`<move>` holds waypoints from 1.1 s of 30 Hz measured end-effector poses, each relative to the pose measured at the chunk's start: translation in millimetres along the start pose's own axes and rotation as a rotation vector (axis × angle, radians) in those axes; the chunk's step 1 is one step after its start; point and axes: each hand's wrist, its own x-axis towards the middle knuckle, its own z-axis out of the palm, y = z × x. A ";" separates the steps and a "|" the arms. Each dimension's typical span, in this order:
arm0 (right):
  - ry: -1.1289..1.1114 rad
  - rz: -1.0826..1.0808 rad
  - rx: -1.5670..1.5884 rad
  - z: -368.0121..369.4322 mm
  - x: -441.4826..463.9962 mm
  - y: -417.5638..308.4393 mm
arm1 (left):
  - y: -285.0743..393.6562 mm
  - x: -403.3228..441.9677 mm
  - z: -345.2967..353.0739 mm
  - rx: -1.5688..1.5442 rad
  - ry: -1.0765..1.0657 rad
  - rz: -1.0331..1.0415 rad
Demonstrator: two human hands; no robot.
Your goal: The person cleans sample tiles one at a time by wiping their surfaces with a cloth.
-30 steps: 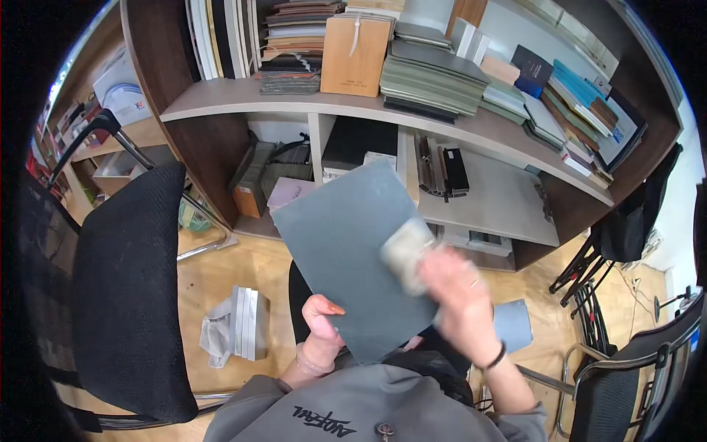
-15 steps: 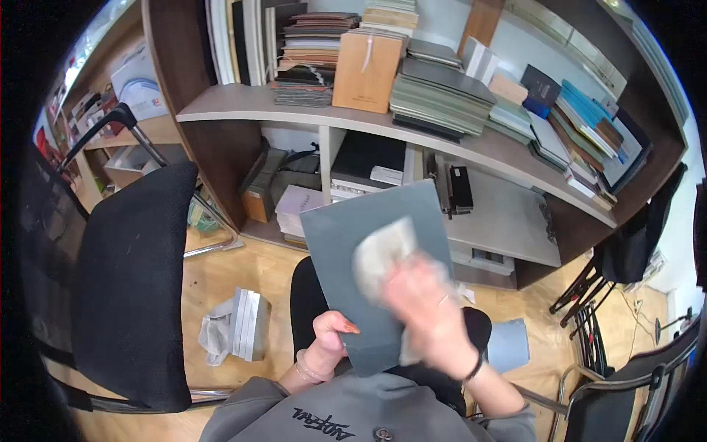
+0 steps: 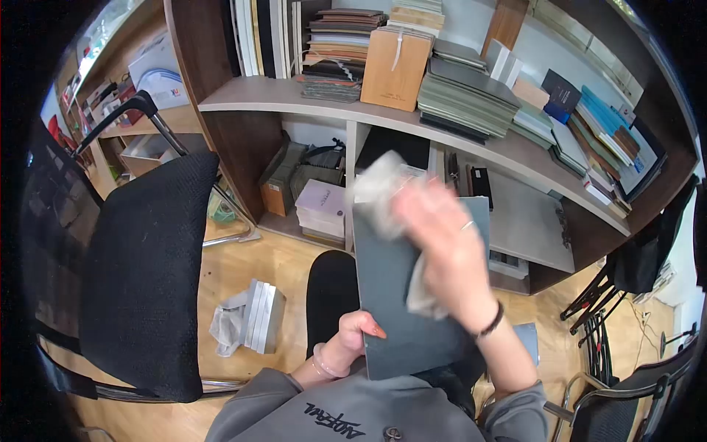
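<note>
Fingers: those of the right hand lie close together over a pale cloth, blurred; the left hand pinches the lower left edge of a grey board, thumb on its face, the other fingers mostly hidden behind.

Surroundings, by size: a shelf unit stands ahead, filled with books and sample stacks. A black chair is at the left.

Board: held above the lap, its sides close to upright in view; one second ago it was clearly slanted. The left hand's hold is unchanged.

Cloth: half a second ago it covered the middle of the face; now it is at the upper left corner, overlapping the edge. In effect, the rubbing appears to extend to the border, judged from the shift. A loose end hangs below the palm.

Smallest noted: a ring on the right hand.
</note>
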 end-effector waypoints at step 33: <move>0.061 1.189 1.421 -28.9 -158.1 9.0 | 19.0 13.4 -33.9 -0.045 -0.046 -0.014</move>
